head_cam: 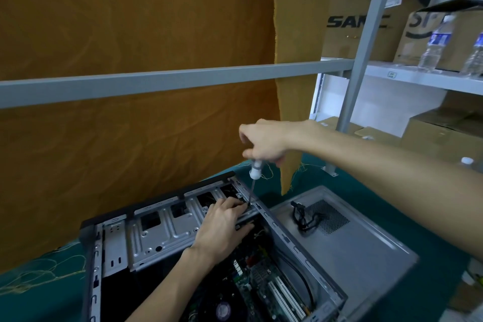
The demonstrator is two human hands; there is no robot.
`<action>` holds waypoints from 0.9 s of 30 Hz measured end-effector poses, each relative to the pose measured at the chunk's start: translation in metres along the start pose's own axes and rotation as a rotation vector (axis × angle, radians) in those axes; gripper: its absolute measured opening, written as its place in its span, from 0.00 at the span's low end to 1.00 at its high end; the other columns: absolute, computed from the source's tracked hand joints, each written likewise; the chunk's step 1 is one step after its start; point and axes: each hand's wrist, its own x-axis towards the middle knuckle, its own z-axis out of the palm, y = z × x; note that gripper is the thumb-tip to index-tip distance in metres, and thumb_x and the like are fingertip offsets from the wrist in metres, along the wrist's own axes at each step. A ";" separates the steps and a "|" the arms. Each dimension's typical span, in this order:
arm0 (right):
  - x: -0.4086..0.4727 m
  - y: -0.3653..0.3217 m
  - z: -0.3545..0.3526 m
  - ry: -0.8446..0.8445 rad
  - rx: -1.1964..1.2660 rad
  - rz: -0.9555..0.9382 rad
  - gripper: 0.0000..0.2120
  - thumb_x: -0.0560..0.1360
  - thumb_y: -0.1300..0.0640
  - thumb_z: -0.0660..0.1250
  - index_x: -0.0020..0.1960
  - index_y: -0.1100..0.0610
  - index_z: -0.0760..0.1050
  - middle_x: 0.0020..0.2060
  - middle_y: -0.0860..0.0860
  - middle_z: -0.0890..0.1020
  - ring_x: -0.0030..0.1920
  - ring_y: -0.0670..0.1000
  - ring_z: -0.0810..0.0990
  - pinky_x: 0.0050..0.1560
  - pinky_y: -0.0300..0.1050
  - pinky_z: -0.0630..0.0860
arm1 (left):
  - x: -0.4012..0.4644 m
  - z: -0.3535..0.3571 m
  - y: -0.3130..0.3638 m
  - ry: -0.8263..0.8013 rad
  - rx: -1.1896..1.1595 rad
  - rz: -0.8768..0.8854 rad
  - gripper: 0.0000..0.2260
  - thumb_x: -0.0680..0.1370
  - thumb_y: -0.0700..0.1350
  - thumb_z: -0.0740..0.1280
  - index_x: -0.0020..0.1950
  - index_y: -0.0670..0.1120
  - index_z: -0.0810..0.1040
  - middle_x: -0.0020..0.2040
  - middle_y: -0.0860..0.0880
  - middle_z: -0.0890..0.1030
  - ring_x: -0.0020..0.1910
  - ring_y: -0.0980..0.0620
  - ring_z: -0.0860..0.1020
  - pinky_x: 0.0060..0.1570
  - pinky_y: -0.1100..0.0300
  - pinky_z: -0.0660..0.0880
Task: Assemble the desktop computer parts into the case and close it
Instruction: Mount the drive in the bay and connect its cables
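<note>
Mid-assembly: motherboard [264, 285] sits in the open case [167, 230]; side panel [347, 240] lies off at lower right. Right hand [266, 142] fingers wrap the screwdriver [254, 172]; left hand [222, 225] fingers steady its tip at frame center, grip unclear. Closing remains.

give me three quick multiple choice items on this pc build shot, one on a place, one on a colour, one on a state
1. Where does the side panel lie?
A. right of the case
B. on the shelf
C. fitted on the case

2. What colour is the table cover?
A. red
B. teal
C. white

3. What does the right hand do?
A. hangs idle
B. grips the screwdriver
C. holds a bottle

Key: 1 A, it lies flat beside the open case. 2 B, teal cloth shows around the case. 3 B, its fingers curl round the handle.
</note>
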 end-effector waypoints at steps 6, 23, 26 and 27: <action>-0.005 0.002 -0.001 -0.072 0.129 -0.025 0.23 0.78 0.53 0.72 0.65 0.52 0.63 0.45 0.55 0.82 0.36 0.53 0.84 0.29 0.42 0.80 | 0.001 0.001 -0.002 -0.001 0.005 0.015 0.25 0.80 0.61 0.65 0.74 0.52 0.74 0.70 0.54 0.74 0.66 0.51 0.69 0.65 0.56 0.67; 0.003 0.001 -0.004 0.010 0.000 -0.060 0.15 0.82 0.47 0.66 0.58 0.58 0.68 0.40 0.57 0.84 0.28 0.52 0.84 0.26 0.43 0.79 | 0.000 -0.002 -0.001 0.031 -0.030 0.013 0.23 0.79 0.61 0.68 0.71 0.53 0.77 0.70 0.54 0.77 0.68 0.52 0.71 0.68 0.56 0.69; 0.004 0.002 -0.006 -0.065 0.022 -0.040 0.19 0.80 0.49 0.70 0.62 0.56 0.66 0.41 0.55 0.82 0.32 0.52 0.83 0.28 0.41 0.79 | 0.000 -0.002 0.000 0.033 -0.029 0.011 0.23 0.79 0.61 0.68 0.71 0.53 0.77 0.70 0.54 0.77 0.67 0.52 0.72 0.66 0.56 0.69; 0.003 0.002 -0.008 -0.105 0.068 -0.038 0.20 0.79 0.52 0.72 0.63 0.55 0.65 0.41 0.55 0.82 0.33 0.52 0.83 0.29 0.41 0.79 | -0.001 -0.002 0.000 0.033 -0.028 0.011 0.23 0.79 0.61 0.68 0.71 0.53 0.77 0.70 0.54 0.77 0.68 0.52 0.72 0.66 0.56 0.69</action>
